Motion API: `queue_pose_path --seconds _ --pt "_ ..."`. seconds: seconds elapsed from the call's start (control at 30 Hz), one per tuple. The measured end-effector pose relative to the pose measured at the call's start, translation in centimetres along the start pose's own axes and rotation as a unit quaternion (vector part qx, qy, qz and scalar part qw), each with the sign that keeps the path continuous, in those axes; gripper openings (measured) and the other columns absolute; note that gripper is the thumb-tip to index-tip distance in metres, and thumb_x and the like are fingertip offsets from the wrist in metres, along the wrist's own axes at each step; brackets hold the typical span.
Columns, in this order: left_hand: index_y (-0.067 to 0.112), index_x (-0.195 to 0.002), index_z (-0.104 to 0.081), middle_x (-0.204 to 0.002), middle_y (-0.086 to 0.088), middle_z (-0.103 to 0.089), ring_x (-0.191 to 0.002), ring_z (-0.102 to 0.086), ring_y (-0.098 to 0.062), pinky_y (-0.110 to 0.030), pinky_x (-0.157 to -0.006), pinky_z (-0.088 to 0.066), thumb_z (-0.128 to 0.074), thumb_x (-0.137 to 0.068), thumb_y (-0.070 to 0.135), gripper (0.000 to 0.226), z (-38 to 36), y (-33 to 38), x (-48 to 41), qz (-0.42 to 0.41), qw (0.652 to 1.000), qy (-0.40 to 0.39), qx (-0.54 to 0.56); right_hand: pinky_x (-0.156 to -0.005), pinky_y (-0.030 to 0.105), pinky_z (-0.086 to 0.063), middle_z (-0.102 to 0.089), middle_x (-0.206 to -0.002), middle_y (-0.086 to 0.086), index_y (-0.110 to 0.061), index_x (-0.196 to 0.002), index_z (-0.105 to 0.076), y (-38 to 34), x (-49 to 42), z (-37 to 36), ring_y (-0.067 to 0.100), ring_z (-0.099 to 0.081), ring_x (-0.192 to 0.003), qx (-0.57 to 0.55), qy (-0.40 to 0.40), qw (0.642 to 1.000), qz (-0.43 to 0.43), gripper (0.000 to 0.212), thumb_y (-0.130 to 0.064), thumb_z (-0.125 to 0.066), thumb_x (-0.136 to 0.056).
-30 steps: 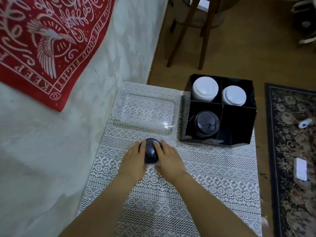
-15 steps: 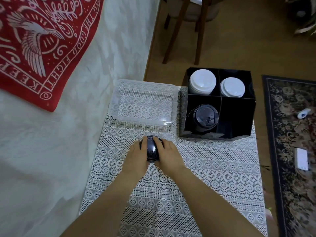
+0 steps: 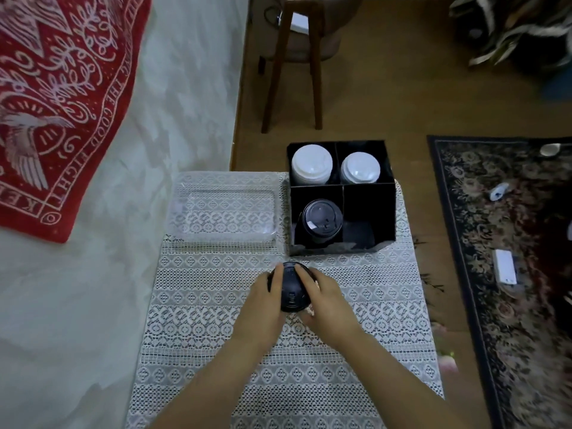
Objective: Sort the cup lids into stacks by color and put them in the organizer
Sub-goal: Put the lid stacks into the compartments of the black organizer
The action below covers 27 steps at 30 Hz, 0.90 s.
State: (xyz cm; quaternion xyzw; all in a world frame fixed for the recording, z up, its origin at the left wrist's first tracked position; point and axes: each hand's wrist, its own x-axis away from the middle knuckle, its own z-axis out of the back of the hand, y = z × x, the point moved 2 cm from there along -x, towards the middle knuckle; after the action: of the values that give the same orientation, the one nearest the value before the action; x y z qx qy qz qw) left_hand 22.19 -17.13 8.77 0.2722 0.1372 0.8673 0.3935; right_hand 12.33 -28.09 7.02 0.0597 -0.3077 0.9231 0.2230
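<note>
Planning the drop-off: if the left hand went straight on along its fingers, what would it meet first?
Probably the near-left corner of the organizer, just beyond the left hand gripping the black lid stack; depth is unclear.

Loose black lids, tipped up, gripped between left hand and right hand, just in front of the black organizer. Inside: white stack back-left, second white stack back-right, black stack front-left.
</note>
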Motion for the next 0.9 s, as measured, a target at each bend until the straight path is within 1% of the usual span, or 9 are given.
queue_pose_path --seconds 0.17,0.3,0.4,0.47,0.53,0.63,0.77,0.83,0.9 --pt "0.02 -0.153 0.01 -0.147 -0.008 -0.024 -0.13 -0.034 -0.02 -0.029 -0.101 -0.041 -0.054 -0.096 0.024 0.085 0.0 3.8 -1.2 -0.039 0.999 -0.013 0.007 -0.11 0.037 -0.035 -0.037 -0.147 0.011 -0.02 -0.153 -0.023 2.2 1.8 3.1 0.031 -0.039 -0.13 -0.001 0.032 0.999 -0.028 0.084 -0.023 -0.071 -0.084" --pt "0.021 -0.154 0.006 -0.151 -0.007 -0.022 -0.133 -0.033 -0.021 -0.032 -0.104 -0.04 -0.055 -0.096 0.029 0.084 0.2 6.5 -1.9 -0.074 0.997 -0.023 0.004 -0.107 0.044 -0.041 -0.039 -0.146 0.013 -0.02 -0.152 -0.025 3.9 3.3 5.1 0.032 -0.042 -0.129 0.001 0.053 0.998 -0.046 0.085 -0.025 -0.074 -0.082" --pt "0.02 -0.154 0.007 -0.154 -0.006 -0.019 -0.136 -0.031 -0.021 -0.03 -0.105 -0.038 -0.054 -0.097 0.032 0.084 0.3 8.4 -2.4 -0.101 0.994 -0.019 -0.027 -0.106 0.043 -0.041 -0.041 -0.145 0.012 -0.02 -0.152 -0.026 5.2 4.2 6.4 0.033 -0.043 -0.128 -0.001 0.069 0.996 -0.059 0.087 -0.026 -0.076 -0.08" --pt "0.02 -0.154 0.006 -0.152 -0.006 -0.022 -0.133 -0.034 -0.022 -0.031 -0.104 -0.039 -0.054 -0.096 0.036 0.085 0.5 9.6 -2.9 -0.118 0.991 -0.011 -0.06 -0.106 0.043 -0.04 -0.042 -0.145 0.012 -0.019 -0.152 -0.027 5.9 4.4 7.4 0.034 -0.044 -0.128 0.002 0.079 0.994 -0.072 0.088 -0.026 -0.077 -0.079" --pt "0.02 -0.154 0.003 -0.15 -0.006 -0.026 -0.13 -0.037 -0.022 -0.032 -0.101 -0.04 -0.056 -0.094 0.039 0.086 0.7 10.8 -3.6 -0.124 0.989 -0.008 -0.083 -0.106 0.045 -0.041 -0.042 -0.145 0.012 -0.017 -0.152 -0.027 6.6 4.4 8.4 0.034 -0.044 -0.127 0.008 0.087 0.993 -0.077 0.09 -0.028 -0.078 -0.078" --pt "0.02 -0.154 0.0 -0.15 -0.005 -0.027 -0.13 -0.036 -0.023 -0.033 -0.1 -0.039 -0.057 -0.093 0.037 0.086 1.3 12.4 -4.8 -0.123 0.988 0.009 -0.096 -0.108 0.045 -0.038 -0.042 -0.146 0.013 -0.012 -0.152 -0.026 7.4 3.8 10.0 0.033 -0.042 -0.13 0.0 0.097 0.992 -0.083 0.09 -0.026 -0.078 -0.079" --pt "0.019 -0.154 0.002 -0.15 -0.005 -0.027 -0.133 -0.03 -0.023 -0.034 -0.107 -0.03 -0.055 -0.094 0.034 0.084 2.1 13.8 -6.5 -0.117 0.985 0.036 -0.125 -0.113 0.042 -0.032 -0.039 -0.149 0.012 -0.01 -0.152 -0.022 8.4 2.2 11.9 0.032 -0.039 -0.134 0.014 0.098 0.992 -0.077 0.09 -0.026 -0.075 -0.081" --pt "0.018 -0.154 0.001 -0.15 -0.005 -0.029 -0.135 -0.027 -0.023 -0.035 -0.11 -0.024 -0.055 -0.093 0.035 0.085 2.5 14.2 -7.6 -0.118 0.982 0.055 -0.139 -0.112 0.042 -0.032 -0.04 -0.148 0.013 -0.008 -0.152 -0.024 8.9 1.3 12.7 0.031 -0.04 -0.134 0.023 0.1 0.992 -0.068 0.09 -0.026 -0.076 -0.081" --pt "0.017 -0.154 -0.003 -0.147 -0.004 -0.035 -0.136 -0.026 -0.024 -0.038 -0.112 -0.02 -0.056 -0.092 0.038 0.085 2.8 14.5 -8.5 -0.116 0.98 0.071 -0.147 -0.112 0.038 -0.033 -0.036 -0.151 0.011 -0.01 -0.153 -0.019 9.1 0.3 13.5 0.028 -0.036 -0.136 0.025 0.092 0.994 -0.061 0.091 -0.027 -0.075 -0.083"
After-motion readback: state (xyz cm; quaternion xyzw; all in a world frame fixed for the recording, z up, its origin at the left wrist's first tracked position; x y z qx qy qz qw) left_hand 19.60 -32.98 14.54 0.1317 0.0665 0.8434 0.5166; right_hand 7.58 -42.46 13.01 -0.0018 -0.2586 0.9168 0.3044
